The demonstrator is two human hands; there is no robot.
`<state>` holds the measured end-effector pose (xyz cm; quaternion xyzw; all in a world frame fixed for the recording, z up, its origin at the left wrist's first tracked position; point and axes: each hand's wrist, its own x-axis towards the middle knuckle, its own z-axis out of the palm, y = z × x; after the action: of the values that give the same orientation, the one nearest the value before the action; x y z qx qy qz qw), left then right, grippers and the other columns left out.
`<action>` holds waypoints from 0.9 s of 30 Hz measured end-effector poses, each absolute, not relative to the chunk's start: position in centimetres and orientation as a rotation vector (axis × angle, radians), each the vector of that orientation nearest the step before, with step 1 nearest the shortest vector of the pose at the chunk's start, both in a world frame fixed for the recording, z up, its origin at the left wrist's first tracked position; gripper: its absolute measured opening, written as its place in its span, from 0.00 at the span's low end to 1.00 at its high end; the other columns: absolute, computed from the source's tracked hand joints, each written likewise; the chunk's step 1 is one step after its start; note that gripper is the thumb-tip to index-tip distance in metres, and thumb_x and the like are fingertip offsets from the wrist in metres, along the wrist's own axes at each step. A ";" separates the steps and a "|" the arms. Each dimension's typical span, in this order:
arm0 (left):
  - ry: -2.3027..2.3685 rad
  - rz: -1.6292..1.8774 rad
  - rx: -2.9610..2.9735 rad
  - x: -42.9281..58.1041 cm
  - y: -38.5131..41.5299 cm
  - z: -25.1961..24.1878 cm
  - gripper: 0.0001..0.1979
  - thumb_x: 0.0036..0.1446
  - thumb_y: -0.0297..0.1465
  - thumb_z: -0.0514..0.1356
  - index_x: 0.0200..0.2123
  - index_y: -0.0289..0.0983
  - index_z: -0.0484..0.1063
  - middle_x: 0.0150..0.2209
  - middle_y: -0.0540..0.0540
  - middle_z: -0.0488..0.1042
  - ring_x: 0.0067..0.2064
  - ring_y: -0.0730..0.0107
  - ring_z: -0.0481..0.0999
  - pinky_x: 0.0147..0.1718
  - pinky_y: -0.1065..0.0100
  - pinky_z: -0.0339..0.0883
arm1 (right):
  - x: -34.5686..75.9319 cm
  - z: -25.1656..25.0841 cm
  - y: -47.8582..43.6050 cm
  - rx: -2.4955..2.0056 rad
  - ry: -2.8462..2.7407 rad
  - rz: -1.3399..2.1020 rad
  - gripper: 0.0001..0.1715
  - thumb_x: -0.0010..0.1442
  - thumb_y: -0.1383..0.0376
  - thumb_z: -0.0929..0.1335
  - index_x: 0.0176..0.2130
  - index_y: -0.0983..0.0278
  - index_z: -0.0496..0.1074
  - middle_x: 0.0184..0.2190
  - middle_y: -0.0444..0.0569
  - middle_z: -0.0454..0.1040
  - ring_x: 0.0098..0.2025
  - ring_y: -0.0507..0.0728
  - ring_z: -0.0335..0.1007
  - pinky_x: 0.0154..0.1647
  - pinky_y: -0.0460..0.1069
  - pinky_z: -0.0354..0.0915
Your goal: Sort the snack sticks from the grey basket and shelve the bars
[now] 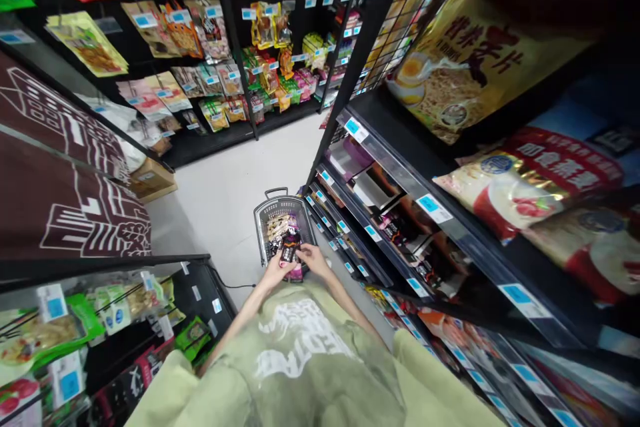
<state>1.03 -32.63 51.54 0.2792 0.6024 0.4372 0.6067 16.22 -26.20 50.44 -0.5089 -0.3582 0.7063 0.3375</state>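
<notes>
Both of my hands are over the near part of a dark grey shopping basket (259, 230). My left hand (277, 268) is closed on the near left side of a small black packet (289, 250) with light print. My right hand (312, 257) is at the packet's right edge, with its fingers bent and touching it. Beige packets (277, 227) and a few purple ones lie in the basket beyond the black packet. The basket's handle (277, 192) stands at its far end.
Shelves with price tags (434, 207) and large cereal bags (465, 60) rise close on the right. Hanging snack packets (87, 47) line the back. A lower rack (200, 293) stands at left, and a cardboard box (151, 180) sits on the pale floor (220, 193).
</notes>
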 end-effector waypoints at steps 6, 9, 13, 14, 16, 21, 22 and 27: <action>1.277 0.950 0.458 0.3 -34.4 51.4 0.33 0.45 0.44 0.73 0.50 0.35 0.69 0.44 0.36 0.80 0.34 0.63 0.82 0.32 0.65 0.74 | 17.2 50.1 -24.0 -1.384 -0.747 1.594 0.25 0.43 0.49 0.78 0.34 0.64 0.76 0.29 0.44 0.77 0.27 0.51 0.67 0.29 0.46 0.62; 1.275 0.936 0.446 0.2 -35.7 51.4 0.32 0.45 0.45 0.72 0.48 0.34 0.68 0.46 0.34 0.80 0.29 0.66 0.80 0.28 0.68 0.73 | 18.1 49.9 -24.5 -1.396 -0.677 1.541 0.26 0.41 0.49 0.78 0.32 0.64 0.75 0.28 0.43 0.76 0.26 0.50 0.66 0.31 0.46 0.64; 1.298 0.926 0.456 0.1 -36.3 51.4 0.31 0.45 0.45 0.72 0.47 0.35 0.69 0.52 0.33 0.77 0.26 0.71 0.79 0.25 0.70 0.71 | 18.9 49.8 -26.2 -1.398 -0.640 1.562 0.27 0.37 0.50 0.80 0.31 0.65 0.76 0.27 0.45 0.77 0.26 0.51 0.68 0.31 0.47 0.67; 1.306 0.926 0.470 0.2 -36.2 51.4 0.31 0.45 0.45 0.73 0.47 0.35 0.69 0.51 0.34 0.78 0.25 0.72 0.78 0.24 0.71 0.70 | 18.9 49.8 -26.8 -1.395 -0.635 1.573 0.28 0.36 0.51 0.81 0.32 0.65 0.76 0.28 0.46 0.78 0.26 0.51 0.69 0.32 0.48 0.68; 1.326 0.918 0.519 0.3 -36.0 51.6 0.30 0.44 0.44 0.73 0.46 0.34 0.70 0.43 0.39 0.81 0.22 0.74 0.75 0.22 0.72 0.68 | 18.4 49.7 -27.9 -1.387 -0.626 1.600 0.29 0.36 0.51 0.81 0.34 0.66 0.77 0.30 0.47 0.79 0.27 0.51 0.70 0.32 0.48 0.69; 1.362 0.888 0.652 0.9 -35.5 51.7 0.29 0.43 0.42 0.73 0.45 0.33 0.71 0.25 0.51 0.75 0.19 0.76 0.71 0.19 0.75 0.64 | 17.4 50.1 -29.4 -1.352 -0.642 1.691 0.30 0.39 0.52 0.80 0.39 0.65 0.77 0.33 0.47 0.80 0.30 0.51 0.73 0.30 0.46 0.70; 1.371 0.880 0.671 0.9 -35.5 51.6 0.29 0.43 0.42 0.73 0.44 0.33 0.71 0.25 0.51 0.74 0.18 0.76 0.70 0.18 0.75 0.63 | 17.5 50.3 -29.4 -1.342 -0.663 1.712 0.29 0.40 0.53 0.81 0.39 0.65 0.77 0.34 0.47 0.80 0.30 0.51 0.73 0.30 0.46 0.70; 1.375 0.831 0.755 1.1 -35.5 50.4 0.27 0.43 0.43 0.73 0.43 0.33 0.71 0.27 0.51 0.75 0.18 0.78 0.69 0.18 0.74 0.64 | 19.0 51.6 -28.6 -1.300 -0.800 1.796 0.25 0.35 0.58 0.82 0.32 0.69 0.79 0.27 0.49 0.79 0.25 0.52 0.71 0.22 0.45 0.67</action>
<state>1.06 -35.48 50.45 0.3297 0.6007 0.3632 0.6313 18.95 -28.57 51.55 -0.5095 -0.3138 0.7040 0.3825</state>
